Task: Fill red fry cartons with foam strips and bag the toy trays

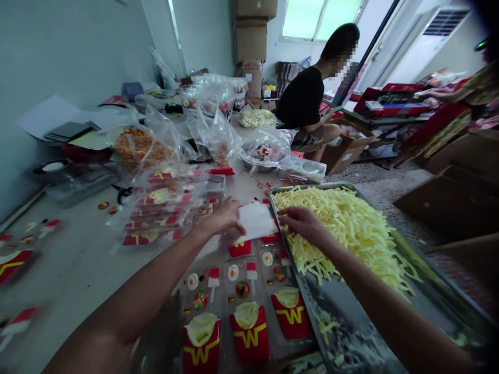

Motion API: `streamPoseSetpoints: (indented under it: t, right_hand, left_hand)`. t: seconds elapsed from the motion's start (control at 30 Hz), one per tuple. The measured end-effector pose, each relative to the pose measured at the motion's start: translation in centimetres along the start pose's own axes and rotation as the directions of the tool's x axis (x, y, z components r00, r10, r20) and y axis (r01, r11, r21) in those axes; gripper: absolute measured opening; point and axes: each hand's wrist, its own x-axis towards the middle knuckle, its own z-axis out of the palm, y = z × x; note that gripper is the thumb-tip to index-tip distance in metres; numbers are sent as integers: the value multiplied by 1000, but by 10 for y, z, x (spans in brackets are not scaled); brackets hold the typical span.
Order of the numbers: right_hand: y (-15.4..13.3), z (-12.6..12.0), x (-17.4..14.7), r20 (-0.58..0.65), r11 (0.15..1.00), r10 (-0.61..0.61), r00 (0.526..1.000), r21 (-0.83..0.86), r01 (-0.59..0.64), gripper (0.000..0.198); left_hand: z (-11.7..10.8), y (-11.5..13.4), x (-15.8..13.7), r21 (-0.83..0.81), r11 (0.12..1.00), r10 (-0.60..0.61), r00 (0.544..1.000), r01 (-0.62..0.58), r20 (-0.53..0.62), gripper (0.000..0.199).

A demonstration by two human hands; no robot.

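My left hand is spread at the left side of a blank white sheet, its thumb over the sheet's edge. To the sheet's right, my right hand reaches over the rim of a metal tray, fingers stretched toward the sheet. A heap of pale yellow toy French fries fills the tray's far part. Below my hands lie clear plastic blister trays holding red fry boxes with a yellow W, toy popsicles, fried eggs and small round pieces.
Stacked clear packs lie on the left, beside black-handled scissors. Plastic bags of small parts stand farther back. A person in a black shirt sits beyond the table. Cardboard boxes stand at right; another person works there.
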Motion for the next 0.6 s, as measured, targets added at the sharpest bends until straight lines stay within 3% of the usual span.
streamPoseSetpoints:
  t: [0.13, 0.33, 0.43, 0.5, 0.6]
  right_hand:
    - [6, 8, -15, 18, 933, -152, 988, -328, 149, 31]
    - [13, -3, -4, -12, 966, -163, 987, -203, 157, 29]
    - [13, -11, 2, -43, 977, -173, 984, -138, 166, 30]
    - [7, -16, 8, -73, 973, -207, 976, -122, 197, 31]
    - [-6, -21, 26, -143, 953, -261, 955, -192, 232, 32]
  left_hand:
    - [2, 0, 8, 24, 1000, -8, 998, 7, 55, 90]
    - [3, 4, 16, -18, 999, -36, 998, 37, 55, 85]
    - [1, 5, 19, -79, 993, -74, 992, 82, 102, 55]
    - [-8, 6, 19, -122, 987, -83, 987, 101, 141, 36]
    - [-45, 4, 3, -200, 973, -85, 986, 113, 140, 33]
